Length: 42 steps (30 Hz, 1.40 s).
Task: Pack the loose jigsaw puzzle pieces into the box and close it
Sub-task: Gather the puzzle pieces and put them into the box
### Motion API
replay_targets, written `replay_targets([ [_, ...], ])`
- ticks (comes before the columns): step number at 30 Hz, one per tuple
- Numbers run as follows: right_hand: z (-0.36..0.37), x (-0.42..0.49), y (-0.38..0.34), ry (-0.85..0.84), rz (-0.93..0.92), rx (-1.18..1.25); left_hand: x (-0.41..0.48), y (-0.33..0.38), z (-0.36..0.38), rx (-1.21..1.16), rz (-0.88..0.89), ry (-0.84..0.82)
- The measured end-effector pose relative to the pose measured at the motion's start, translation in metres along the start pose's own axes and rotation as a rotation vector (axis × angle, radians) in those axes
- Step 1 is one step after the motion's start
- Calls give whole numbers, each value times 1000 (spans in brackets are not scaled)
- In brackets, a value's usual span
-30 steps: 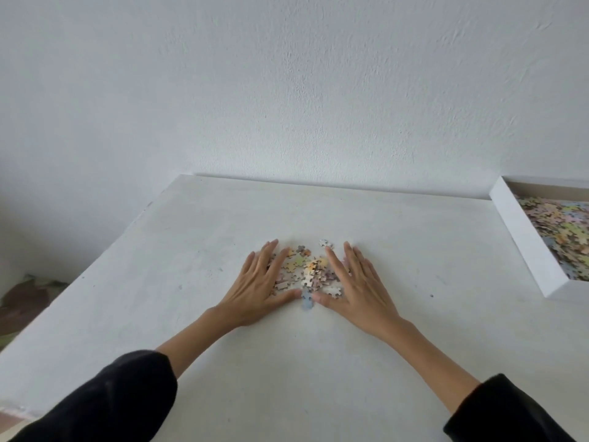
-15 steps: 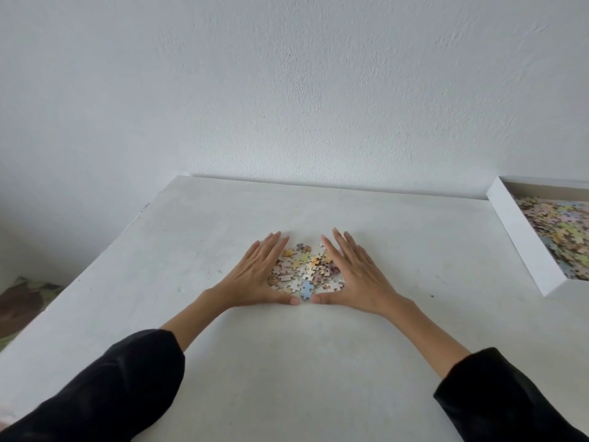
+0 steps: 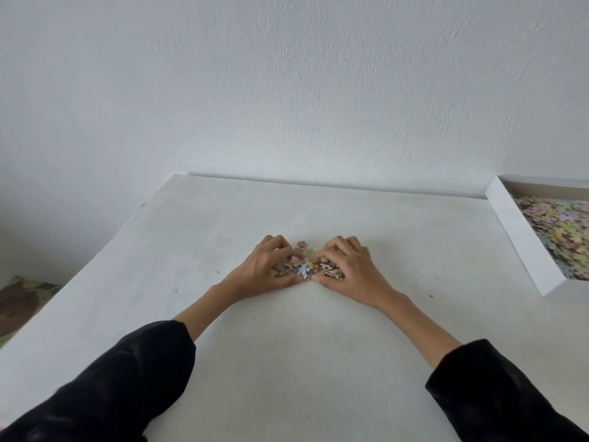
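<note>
1. Head view, and right at the centre of the white table point(image 3: 287, 362) sits a small heap of loose puzzle pieces point(image 3: 306, 270), bunched tight, pastel and brown, with a few poking out at the far side.
2. Left hand point(image 3: 271, 266) cups the heap from its side, fingers point(image 3: 280, 247) curled in narrow over the pieces, thumb along the near edge.
3. Right hand point(image 3: 345, 269) mirrors it, fingers curled down onto the pile, thumb tip almost meeting the other thumb. Both hands are closing around the heap; whether any piece is actually off the table, I cannot tell.
4. Black sleeves point(image 3: 111, 387) low in frame, forearms bare.
5. Well apart, off at the right edge, the open white box point(image 3: 522, 237) lies with plenty of pieces already inside. No lid in sight.
6. My read: this is the scoop step, one of the last handfuls, since the table shows no other strays.
7. Next move calls for a firm two-handed squeeze from beneath, a level lift, then a carry rightward over the box wall; loose edge pieces look likely to slip out if the cup opens.
</note>
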State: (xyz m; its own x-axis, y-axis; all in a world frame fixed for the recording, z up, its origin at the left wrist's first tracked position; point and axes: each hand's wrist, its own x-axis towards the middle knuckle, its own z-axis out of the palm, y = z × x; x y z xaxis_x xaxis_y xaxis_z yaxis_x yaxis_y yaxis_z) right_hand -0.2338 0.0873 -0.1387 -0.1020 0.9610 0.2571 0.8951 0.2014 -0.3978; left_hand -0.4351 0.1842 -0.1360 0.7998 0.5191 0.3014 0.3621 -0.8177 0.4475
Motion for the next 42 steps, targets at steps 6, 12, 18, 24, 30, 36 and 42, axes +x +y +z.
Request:
replay_targets([
  [6, 0, -2, 0, 124, -30, 86, 0, 3, -1, 93, 29, -13],
  [12, -6, -4, 3, 174, 67, 356, -5, 11, -2, 34, 39, 18],
  [18, -18, -2, -1, 213, 80, 486, -8, 20, -2, -35, 90, 166],
  [24, -53, 3, 1, 231, 45, 498, 9, 48, -6, -121, 113, 191],
  [30, -96, -7, 23, 280, 80, 485, 43, 83, -9, -161, 179, 191],
  [36, -145, -34, 62, 353, 130, 432, 92, 135, 7, -179, 203, 190],
  [42, -201, -77, 117, 421, 145, 355, 151, 205, 42, -223, 271, 123],
])
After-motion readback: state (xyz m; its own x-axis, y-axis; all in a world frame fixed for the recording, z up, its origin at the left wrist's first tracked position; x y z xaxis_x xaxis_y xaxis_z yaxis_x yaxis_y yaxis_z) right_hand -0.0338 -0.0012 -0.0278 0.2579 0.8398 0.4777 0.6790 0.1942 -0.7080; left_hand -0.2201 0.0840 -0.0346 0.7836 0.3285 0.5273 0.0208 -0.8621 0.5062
